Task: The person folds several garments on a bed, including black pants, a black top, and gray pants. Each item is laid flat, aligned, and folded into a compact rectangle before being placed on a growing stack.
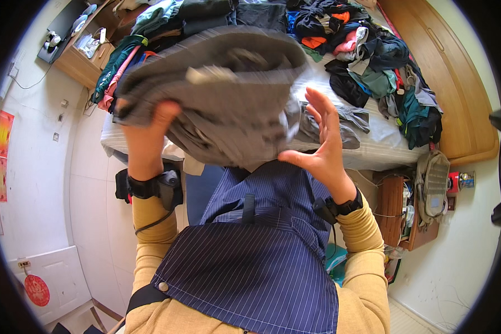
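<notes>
My left hand (150, 137) grips a grey garment (234, 112), its thumb on the near face and its fingers hidden behind the cloth. The garment is raised over the bed's near edge and blurred by motion; it has a wide opening at the top and a pale patch near the rim. My right hand (321, 133) is beside the garment's right side, fingers spread and thumb apart, with nothing in it; whether the thumb tip touches the cloth I cannot tell. Behind that hand, another grey garment (346, 125) lies on the bed.
A heap of mixed clothes (371, 62) covers the bed's right side. Folded dark clothes (208, 16) lie at the far side, with a stack of clothes (121, 71) at left. The striped bed sheet (384, 142) shows near the front. A backpack (432, 188) is beside a wooden cabinet (390, 204).
</notes>
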A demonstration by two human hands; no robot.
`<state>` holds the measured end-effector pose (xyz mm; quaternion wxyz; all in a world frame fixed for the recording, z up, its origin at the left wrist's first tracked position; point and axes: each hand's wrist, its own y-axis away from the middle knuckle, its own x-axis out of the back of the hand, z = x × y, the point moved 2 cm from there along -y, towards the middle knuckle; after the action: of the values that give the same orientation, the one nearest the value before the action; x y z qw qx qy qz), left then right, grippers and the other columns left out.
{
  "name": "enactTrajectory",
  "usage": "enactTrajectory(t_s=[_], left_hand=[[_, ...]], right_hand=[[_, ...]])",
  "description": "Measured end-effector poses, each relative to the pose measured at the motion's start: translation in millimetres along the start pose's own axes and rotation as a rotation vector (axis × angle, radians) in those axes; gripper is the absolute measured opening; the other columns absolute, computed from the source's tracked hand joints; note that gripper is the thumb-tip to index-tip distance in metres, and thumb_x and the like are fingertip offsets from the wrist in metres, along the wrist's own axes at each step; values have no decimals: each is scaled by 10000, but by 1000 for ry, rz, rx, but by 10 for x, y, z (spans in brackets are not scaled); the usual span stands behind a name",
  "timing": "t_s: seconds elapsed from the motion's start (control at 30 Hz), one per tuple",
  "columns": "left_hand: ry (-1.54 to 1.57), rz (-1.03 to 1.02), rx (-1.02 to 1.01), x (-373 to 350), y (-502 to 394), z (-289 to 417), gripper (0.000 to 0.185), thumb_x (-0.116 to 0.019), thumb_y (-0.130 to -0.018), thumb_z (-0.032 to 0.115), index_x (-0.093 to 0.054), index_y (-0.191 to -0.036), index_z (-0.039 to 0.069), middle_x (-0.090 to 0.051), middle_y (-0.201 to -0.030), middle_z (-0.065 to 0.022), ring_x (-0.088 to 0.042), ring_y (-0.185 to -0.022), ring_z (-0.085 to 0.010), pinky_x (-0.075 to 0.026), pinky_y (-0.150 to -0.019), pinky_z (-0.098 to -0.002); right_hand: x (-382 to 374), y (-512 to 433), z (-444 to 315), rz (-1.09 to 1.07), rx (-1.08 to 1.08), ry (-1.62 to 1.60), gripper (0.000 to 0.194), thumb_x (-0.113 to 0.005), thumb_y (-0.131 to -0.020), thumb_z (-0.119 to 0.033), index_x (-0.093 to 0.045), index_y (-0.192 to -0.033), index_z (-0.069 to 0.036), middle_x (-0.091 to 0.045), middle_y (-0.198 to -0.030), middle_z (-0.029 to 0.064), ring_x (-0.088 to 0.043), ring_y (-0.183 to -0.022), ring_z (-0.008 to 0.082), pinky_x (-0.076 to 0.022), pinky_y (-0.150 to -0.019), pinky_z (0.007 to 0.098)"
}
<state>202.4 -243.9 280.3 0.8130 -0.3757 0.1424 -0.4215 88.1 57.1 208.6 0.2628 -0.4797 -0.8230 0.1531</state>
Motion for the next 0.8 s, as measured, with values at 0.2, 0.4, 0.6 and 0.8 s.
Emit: enactTrajectory(t_s=[0.2,0.4,0.6,0.8], left_hand=[[255,-565,70,-545,206,69,495,-962,-689,124,-687,-1078,-8,-701,-976,-51,-645,-875,-93,-514,-755,-246],[506,-559,433,-736,554,-148,747,-995,-645,128,-606,-1270,1,-689,-1129,-52,-625,-1033,-101,-522,-917,-289],[494,-908,446,-906,838,-305,975,-908,-706,184,-395,-1519,14,-539,-1409,-152,-525,-1308,-233,-428,-1104,-380],[334,-1032,280,-1208,1203,-460,1090,-975,-615,326,-431,-1503,6,-497,-1483,-203,-479,-1373,-351,-368,-1168,-424]], right_hand=[[-233,49,-403,-239,94,-175,1112,-1005,-623,-258,-404,-1508,47,-576,-1404,168,-568,-1298,252,-434,-1111,377],[75,240,-362,-285,59,164,554,-951,-663,-256,-692,-1062,29,-708,-939,125,-685,-777,178,-546,-731,301],[811,897,459,190,-112,407,496,-755,-828,-297,-627,-1208,-5,-693,-1092,112,-672,-942,227,-545,-830,330],[1593,1245,979,579,-717,1433,419,-548,-1017,-321,-594,-1321,-37,-680,-1238,136,-667,-1107,286,-538,-928,349]])
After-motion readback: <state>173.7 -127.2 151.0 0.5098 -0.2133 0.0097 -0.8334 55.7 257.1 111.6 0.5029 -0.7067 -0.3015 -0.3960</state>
